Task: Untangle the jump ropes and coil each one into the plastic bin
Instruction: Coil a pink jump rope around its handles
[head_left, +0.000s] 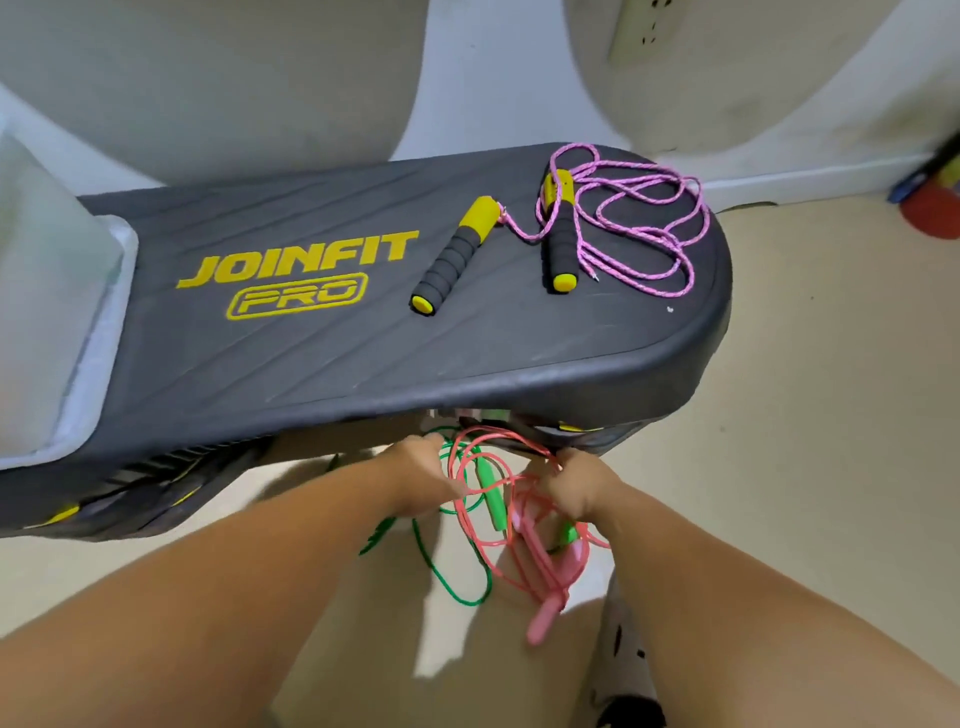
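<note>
1. Step platform (291, 353): dark, ribbed top with yellow lettering, standing on a pale floor (805, 415). It serves as the work surface.

2. Plastic bin (41, 260): translucent, on the left end of the platform and partly cut off by the frame edge. No rope shows in the part in view, so judged nothing is coiled away yet.

3. Left hand (415, 475) and right hand (571, 491): both held just below the platform's near edge. Each has its fingers curled around cords of the tangle (470, 499). Which strand each one grasps cannot be told.

4. Braided rope (649, 223): pink-purple, lying in loose loops on the right end of the platform, well apart from the bin. Its two foam handles (451, 254) are black with yellow ends and lie side by side. Judged free of the other ropes but not coiled.

5. Green rope (452, 587) and coral rope (483, 551): thin cords looped through each other, hanging between the hands above the floor. A green handle (488, 488) sits within the loops. A pink handle (543, 618) dangles lowest.

Status: early stage, separation of item 5 in hand. Remaining: part those two ropes, then coil all three into the bin.
</note>
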